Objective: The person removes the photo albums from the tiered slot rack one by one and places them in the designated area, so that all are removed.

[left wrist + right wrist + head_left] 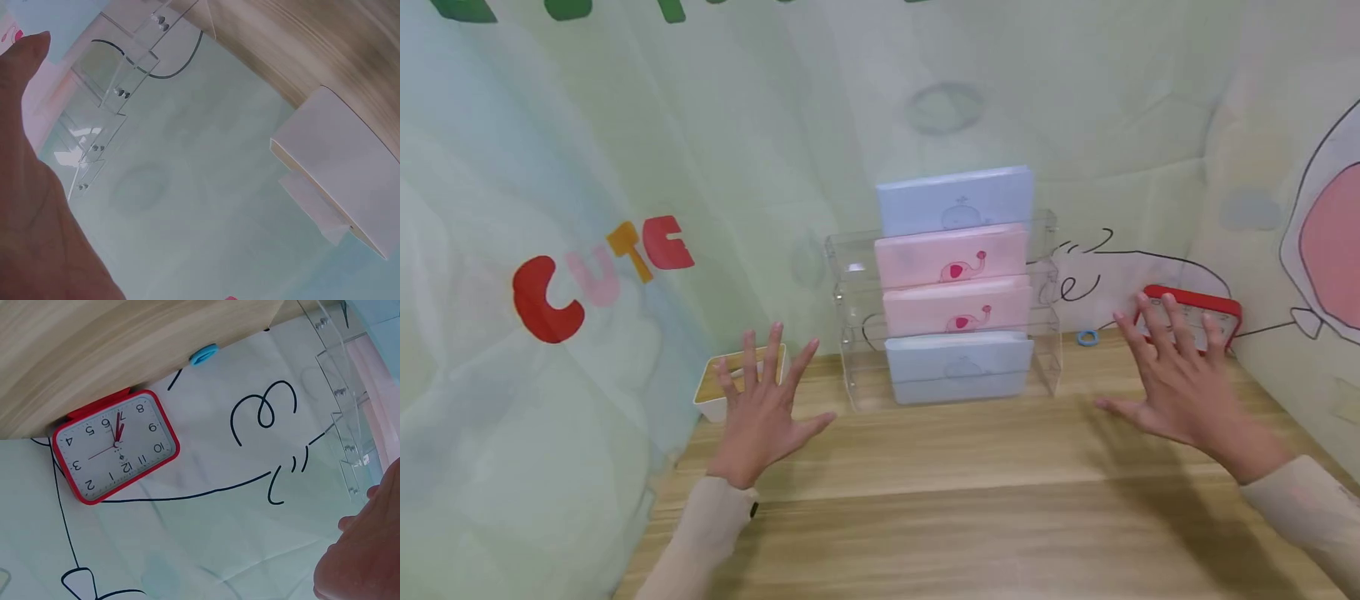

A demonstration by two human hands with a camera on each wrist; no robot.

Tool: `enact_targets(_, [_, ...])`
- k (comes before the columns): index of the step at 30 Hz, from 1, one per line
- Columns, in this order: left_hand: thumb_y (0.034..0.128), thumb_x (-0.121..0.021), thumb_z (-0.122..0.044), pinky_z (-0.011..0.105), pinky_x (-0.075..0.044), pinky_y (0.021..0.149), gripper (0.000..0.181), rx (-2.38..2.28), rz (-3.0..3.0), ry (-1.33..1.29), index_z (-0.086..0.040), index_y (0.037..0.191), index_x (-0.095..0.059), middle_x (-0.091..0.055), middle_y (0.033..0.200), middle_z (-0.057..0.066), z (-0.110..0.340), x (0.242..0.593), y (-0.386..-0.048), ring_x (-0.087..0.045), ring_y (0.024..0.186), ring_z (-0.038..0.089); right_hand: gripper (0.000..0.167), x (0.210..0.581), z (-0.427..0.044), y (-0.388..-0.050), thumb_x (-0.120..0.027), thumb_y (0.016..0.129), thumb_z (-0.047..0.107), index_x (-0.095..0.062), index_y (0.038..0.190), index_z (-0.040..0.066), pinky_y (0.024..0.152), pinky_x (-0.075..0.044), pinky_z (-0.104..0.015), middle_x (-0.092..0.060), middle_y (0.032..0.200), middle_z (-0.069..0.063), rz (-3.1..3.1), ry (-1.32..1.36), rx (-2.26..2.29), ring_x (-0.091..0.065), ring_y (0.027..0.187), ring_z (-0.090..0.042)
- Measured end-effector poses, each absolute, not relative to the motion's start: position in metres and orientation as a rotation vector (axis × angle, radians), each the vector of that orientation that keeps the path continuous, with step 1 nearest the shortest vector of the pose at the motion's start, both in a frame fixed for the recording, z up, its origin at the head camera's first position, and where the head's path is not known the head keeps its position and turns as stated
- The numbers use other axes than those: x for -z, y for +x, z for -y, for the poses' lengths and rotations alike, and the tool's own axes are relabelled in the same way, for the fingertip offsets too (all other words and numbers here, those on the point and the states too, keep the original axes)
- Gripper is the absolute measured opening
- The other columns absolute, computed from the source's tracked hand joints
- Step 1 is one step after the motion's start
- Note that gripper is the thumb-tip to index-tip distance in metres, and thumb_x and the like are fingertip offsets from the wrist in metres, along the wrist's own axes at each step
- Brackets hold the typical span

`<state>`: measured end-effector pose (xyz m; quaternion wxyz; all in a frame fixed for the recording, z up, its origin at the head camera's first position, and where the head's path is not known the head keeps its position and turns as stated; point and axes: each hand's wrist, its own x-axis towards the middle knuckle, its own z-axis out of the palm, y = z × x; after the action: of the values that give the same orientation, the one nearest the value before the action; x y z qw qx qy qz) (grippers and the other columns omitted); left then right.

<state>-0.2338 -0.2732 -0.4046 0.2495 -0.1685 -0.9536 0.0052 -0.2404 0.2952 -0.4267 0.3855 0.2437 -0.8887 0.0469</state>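
Both hands are held above the wooden table with fingers spread and nothing in them. The left hand (762, 425) is in front of a white tissue box (711, 408) at the table's left; in the left wrist view a tissue (315, 206) sticks out of it. My right hand (1187, 396) partly covers a red-framed clock (1202, 300) at the back right. Between the hands stands a clear tiered rack (1048, 354). It holds a blue pack with a whale (955, 196) on top, two pink packs with elephants (917, 260), and a light blue pack (925, 375) lowest.
A small blue ring-shaped thing (1087, 337) lies on the table between rack and clock. Printed cloth (760, 167) with coloured letters and drawings hangs behind and along the sides. The wooden tabletop (940, 517) stretches out in front of the rack.
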Motion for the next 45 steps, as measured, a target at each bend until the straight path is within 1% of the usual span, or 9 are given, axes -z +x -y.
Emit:
enact_targets(10, [0.0777, -0.078, -0.074, 0.087, 0.004, 0.120, 0.118, 0.010, 2.598, -0.454, -0.039, 0.172, -0.016, 0.003, 0.183, 0.016, 0.274, 0.404, -0.234, 0.019, 0.167, 0.045, 0.120, 0.421, -0.291, -0.239, -0.012, 0.086, 0.100, -0.002, 0.175, 0.020, 0.131, 0.016, -0.066, 0.010, 0.183, -0.011, 2.394, 0.584, -0.093, 0.015, 0.170, -0.034])
enact_targets(14, [0.0795, -0.076, -0.075, 0.088, 0.006, 0.119, 0.118, 0.031, 2.629, -0.438, -0.038, 0.173, -0.013, 0.006, 0.183, 0.016, 0.274, 0.406, -0.233, 0.021, 0.167, 0.046, 0.120, 0.422, -0.290, -0.239, -0.016, 0.086, 0.100, -0.003, 0.175, 0.020, 0.129, 0.010, -0.069, 0.007, 0.183, -0.012, 2.418, 0.596, -0.155, 0.014, 0.169, -0.034])
enact_targets(18, [0.0813, -0.075, -0.073, 0.089, 0.004, 0.118, 0.117, 0.108, 2.651, -0.413, -0.039, 0.173, -0.011, 0.004, 0.182, 0.017, 0.272, 0.408, -0.235, 0.017, 0.166, 0.050, 0.116, 0.420, -0.284, -0.242, -0.045, 0.091, 0.090, -0.011, 0.173, 0.016, 0.122, -0.003, -0.076, -0.005, 0.181, -0.017, 2.487, 0.605, -0.296, 0.000, 0.167, -0.041])
enact_targets(21, [0.0832, -0.075, -0.070, 0.092, 0.000, 0.116, 0.115, 0.219, 2.670, -0.390, -0.040, 0.173, -0.010, 0.004, 0.182, 0.017, 0.268, 0.411, -0.241, 0.013, 0.165, 0.054, 0.111, 0.417, -0.274, -0.246, -0.074, 0.088, 0.063, -0.019, 0.172, 0.015, 0.115, -0.014, -0.077, -0.021, 0.176, -0.023, 2.528, 0.634, -0.458, -0.018, 0.159, -0.047])
enact_targets(24, [0.0859, -0.077, -0.065, 0.091, -0.002, 0.117, 0.114, 0.373, 2.687, -0.366, -0.042, 0.173, -0.006, 0.007, 0.182, 0.015, 0.261, 0.414, -0.249, 0.011, 0.165, 0.055, 0.107, 0.414, -0.262, -0.252, -0.084, 0.084, 0.038, -0.025, 0.170, 0.014, 0.114, -0.021, -0.080, -0.033, 0.170, -0.026, 2.542, 0.673, -0.635, -0.032, 0.150, -0.051])
enact_targets(27, [0.0890, -0.078, -0.057, 0.086, -0.005, 0.121, 0.114, 0.555, 2.687, -0.364, -0.042, 0.173, -0.002, 0.007, 0.182, 0.015, 0.253, 0.420, -0.258, 0.006, 0.166, 0.054, 0.098, 0.413, -0.251, -0.256, -0.083, 0.089, 0.029, -0.029, 0.169, 0.013, 0.114, -0.029, -0.081, -0.041, 0.166, -0.026, 2.562, 0.666, -0.803, -0.040, 0.146, -0.050])
enact_targets(34, [0.0911, -0.077, -0.041, 0.084, -0.029, 0.119, 0.107, 0.788, 2.594, -0.433, -0.030, 0.174, -0.011, -0.018, 0.177, 0.028, 0.230, 0.438, -0.280, -0.027, 0.160, 0.055, 0.077, 0.418, -0.230, -0.269, -0.077, 0.098, 0.025, -0.038, 0.164, 0.012, 0.111, -0.047, -0.072, -0.057, 0.156, -0.024, 2.571, 0.611, -1.043, -0.055, 0.140, -0.045])
enact_targets(42, [0.0967, -0.071, -0.033, 0.072, -0.026, 0.129, 0.096, 0.991, 2.566, -0.464, -0.022, 0.174, -0.016, -0.030, 0.176, 0.022, 0.218, 0.460, -0.297, -0.029, 0.162, 0.049, 0.053, 0.433, -0.214, -0.288, -0.073, 0.102, 0.024, -0.060, 0.153, 0.015, 0.110, -0.051, -0.060, -0.066, 0.151, -0.013, 2.521, 0.649, -1.190, -0.062, 0.136, -0.035])
enact_targets(45, [0.0996, -0.071, -0.026, 0.068, -0.033, 0.128, 0.091, 1.064, 2.557, -0.470, -0.021, 0.174, -0.018, -0.030, 0.177, 0.017, 0.218, 0.468, -0.300, -0.034, 0.160, 0.048, 0.048, 0.437, -0.210, -0.292, -0.071, 0.104, 0.025, -0.064, 0.150, 0.017, 0.111, -0.051, -0.061, -0.066, 0.153, -0.011, 2.523, 0.644, -1.281, -0.061, 0.138, -0.034])
